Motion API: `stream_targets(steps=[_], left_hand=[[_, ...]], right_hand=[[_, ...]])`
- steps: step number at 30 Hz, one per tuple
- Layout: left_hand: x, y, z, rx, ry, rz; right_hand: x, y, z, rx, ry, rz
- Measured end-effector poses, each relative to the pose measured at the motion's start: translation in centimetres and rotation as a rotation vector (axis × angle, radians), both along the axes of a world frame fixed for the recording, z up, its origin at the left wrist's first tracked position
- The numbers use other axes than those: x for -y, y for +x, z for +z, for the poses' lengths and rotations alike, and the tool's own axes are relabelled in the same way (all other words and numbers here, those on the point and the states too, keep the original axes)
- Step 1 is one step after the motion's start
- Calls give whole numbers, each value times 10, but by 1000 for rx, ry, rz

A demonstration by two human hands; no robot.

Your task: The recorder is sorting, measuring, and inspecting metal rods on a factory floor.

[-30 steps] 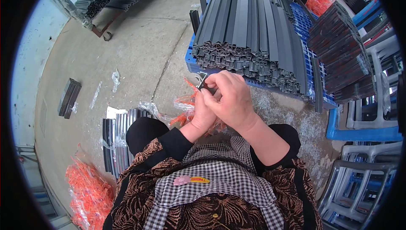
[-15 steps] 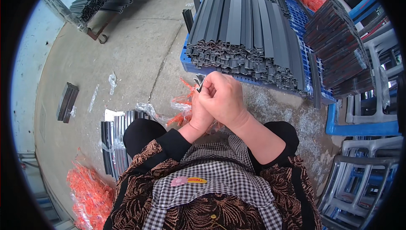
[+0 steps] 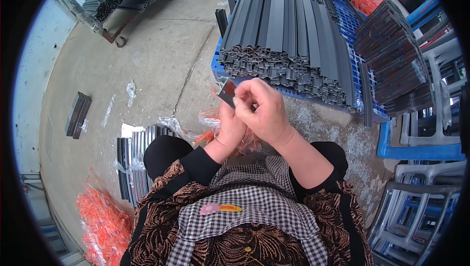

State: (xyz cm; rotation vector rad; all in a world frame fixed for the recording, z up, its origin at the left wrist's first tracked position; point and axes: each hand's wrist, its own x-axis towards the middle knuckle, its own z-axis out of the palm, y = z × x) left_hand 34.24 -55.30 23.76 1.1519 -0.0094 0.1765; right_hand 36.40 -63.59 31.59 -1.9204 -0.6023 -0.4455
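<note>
Both my hands are together in front of my knees, around a short dark profile piece with a flat face and a reddish patch. My left hand is closed round it from below, its fingers partly hidden behind my other hand. From the right, my right hand pinches the piece's near edge between thumb and forefinger. Whether film is also in that pinch is too small to tell. Orange and clear plastic shreds lie on the floor just beyond my left wrist.
Ahead, a blue pallet bears a big stack of long grey profiles. More dark bundles stand to its right, near grey frames. By my left knee lie bundled strips; an orange shred heap sits at lower left.
The profile piece has turned so its flat, reddish-marked face shows. My right hand's fingers have shifted slightly along its edge; my left hand has barely moved.
</note>
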Motion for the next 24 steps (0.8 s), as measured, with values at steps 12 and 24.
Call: stream_targets(steps=[12, 24], left_hand=[[0, -3, 9, -45, 174, 56], [-9, 4, 15, -69, 286, 98]], right_hand=[[-2, -2, -5, 340, -268, -123], [15, 12, 0, -132, -82, -49]])
